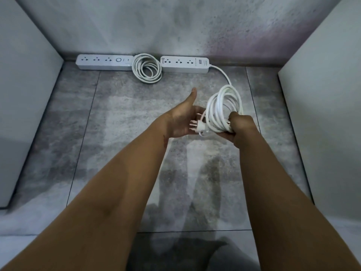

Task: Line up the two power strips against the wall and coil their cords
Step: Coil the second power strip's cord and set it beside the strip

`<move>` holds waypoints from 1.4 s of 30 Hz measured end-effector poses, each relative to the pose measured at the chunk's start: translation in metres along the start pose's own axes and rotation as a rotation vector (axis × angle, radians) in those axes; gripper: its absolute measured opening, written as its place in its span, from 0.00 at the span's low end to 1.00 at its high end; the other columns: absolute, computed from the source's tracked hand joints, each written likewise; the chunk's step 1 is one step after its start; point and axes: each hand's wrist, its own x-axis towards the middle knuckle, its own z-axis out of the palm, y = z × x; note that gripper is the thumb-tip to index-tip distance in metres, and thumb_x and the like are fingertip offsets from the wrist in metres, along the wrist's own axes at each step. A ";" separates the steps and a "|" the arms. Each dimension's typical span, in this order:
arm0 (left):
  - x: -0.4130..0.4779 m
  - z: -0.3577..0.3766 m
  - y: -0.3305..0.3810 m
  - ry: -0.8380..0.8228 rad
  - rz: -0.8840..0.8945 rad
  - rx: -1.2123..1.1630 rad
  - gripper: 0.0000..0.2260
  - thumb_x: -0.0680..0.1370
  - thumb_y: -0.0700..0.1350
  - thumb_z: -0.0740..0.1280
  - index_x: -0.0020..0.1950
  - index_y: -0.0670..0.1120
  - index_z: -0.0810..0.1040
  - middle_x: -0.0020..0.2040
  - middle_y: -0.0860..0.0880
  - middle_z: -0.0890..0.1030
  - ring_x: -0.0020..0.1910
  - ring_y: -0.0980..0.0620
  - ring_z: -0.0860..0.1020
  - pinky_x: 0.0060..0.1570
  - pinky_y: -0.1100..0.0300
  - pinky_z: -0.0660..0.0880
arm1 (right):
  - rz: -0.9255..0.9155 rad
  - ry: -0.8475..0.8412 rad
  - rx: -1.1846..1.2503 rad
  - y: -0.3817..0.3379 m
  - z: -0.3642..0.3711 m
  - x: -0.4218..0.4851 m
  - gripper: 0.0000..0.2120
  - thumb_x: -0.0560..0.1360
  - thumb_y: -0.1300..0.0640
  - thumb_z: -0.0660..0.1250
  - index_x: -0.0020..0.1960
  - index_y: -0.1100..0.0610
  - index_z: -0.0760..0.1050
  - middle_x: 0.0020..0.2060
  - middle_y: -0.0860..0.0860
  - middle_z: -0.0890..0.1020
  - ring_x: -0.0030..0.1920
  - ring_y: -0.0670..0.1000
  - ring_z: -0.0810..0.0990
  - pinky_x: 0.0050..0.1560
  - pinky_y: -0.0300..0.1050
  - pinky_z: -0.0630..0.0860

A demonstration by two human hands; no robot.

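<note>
Two white power strips lie end to end on the grey floor (117,143), right up against the far wall (175,26). The left power strip (104,62) has three sockets and a round button. The right power strip (184,64) has three sockets, some tiny writing at its left end and a small label near its right end. Both are too small to read.

Between the strips, the first cord (147,68) lies flat in a neat round coil.

The second cord (224,106) runs from the right end of the right power strip to a bunch of loops held up in the air. The right hand (241,128) has its fingers curled tight round these loops. The plug (200,128) sticks out to the left, prongs toward the left hand (182,121). That hand is flat with its thumb up, just beside the plug. I cannot tell if it touches the plug.
</note>
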 end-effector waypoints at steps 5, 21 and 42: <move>-0.002 -0.009 -0.009 -0.036 0.018 -0.197 0.49 0.73 0.75 0.41 0.69 0.37 0.73 0.64 0.37 0.78 0.65 0.41 0.77 0.68 0.49 0.70 | 0.175 -0.099 0.321 -0.003 0.002 -0.004 0.12 0.80 0.64 0.60 0.62 0.62 0.76 0.38 0.59 0.85 0.39 0.56 0.83 0.32 0.50 0.83; 0.018 0.020 -0.006 0.343 0.275 -0.279 0.05 0.75 0.36 0.69 0.49 0.38 0.81 0.36 0.43 0.82 0.37 0.49 0.82 0.43 0.56 0.78 | 0.174 -0.117 -0.210 0.006 0.052 -0.010 0.15 0.82 0.47 0.58 0.43 0.53 0.74 0.35 0.49 0.74 0.33 0.45 0.69 0.32 0.38 0.64; 0.025 -0.020 0.039 0.366 0.159 0.240 0.24 0.68 0.23 0.57 0.57 0.41 0.79 0.40 0.43 0.78 0.39 0.46 0.73 0.36 0.58 0.69 | -0.456 0.027 -1.084 -0.035 0.052 0.029 0.13 0.76 0.55 0.66 0.58 0.60 0.74 0.53 0.59 0.80 0.48 0.58 0.76 0.45 0.45 0.67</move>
